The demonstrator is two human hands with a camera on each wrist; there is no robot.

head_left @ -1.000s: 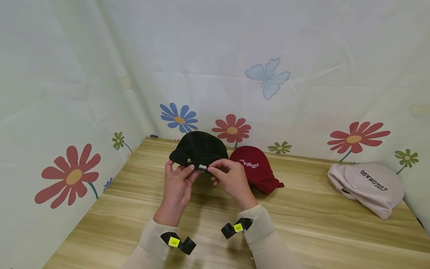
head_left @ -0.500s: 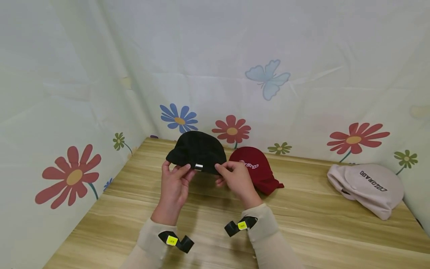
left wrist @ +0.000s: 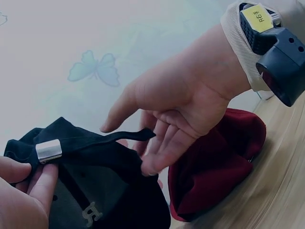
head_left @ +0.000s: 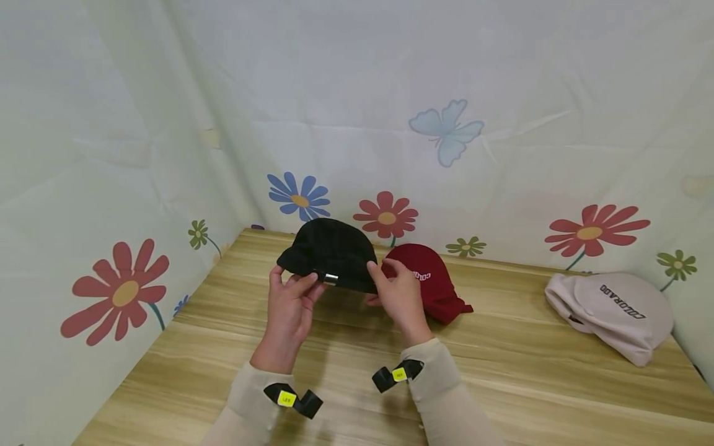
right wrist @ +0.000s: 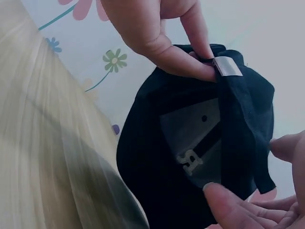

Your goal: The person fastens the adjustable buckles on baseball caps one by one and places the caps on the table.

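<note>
A black cap (head_left: 334,248) is held up over the table, its strap side toward me. My left hand (head_left: 290,310) pinches the strap right beside a silver metal buckle (left wrist: 49,150). The loose strap end (left wrist: 119,136) sticks out past the buckle toward my right hand (head_left: 403,300). That hand is at the cap's right side, its thumb and fingers spread apart around the edge, with fingertips at the fabric. Inside the cap, a pale letter-shaped mark (right wrist: 189,162) shows in the right wrist view.
A dark red cap (head_left: 435,291) with white lettering lies just behind my right hand. Farther right, a pale pink cap (head_left: 619,313) marked COLORADO rests on the wooden table (head_left: 502,365). A flower-printed white curtain (head_left: 334,93) closes off the back and left.
My right hand pinched the strap by the buckle, moved right along it, then let go and spread its fingers at the cap's right edge. My left hand keeps its grip.
</note>
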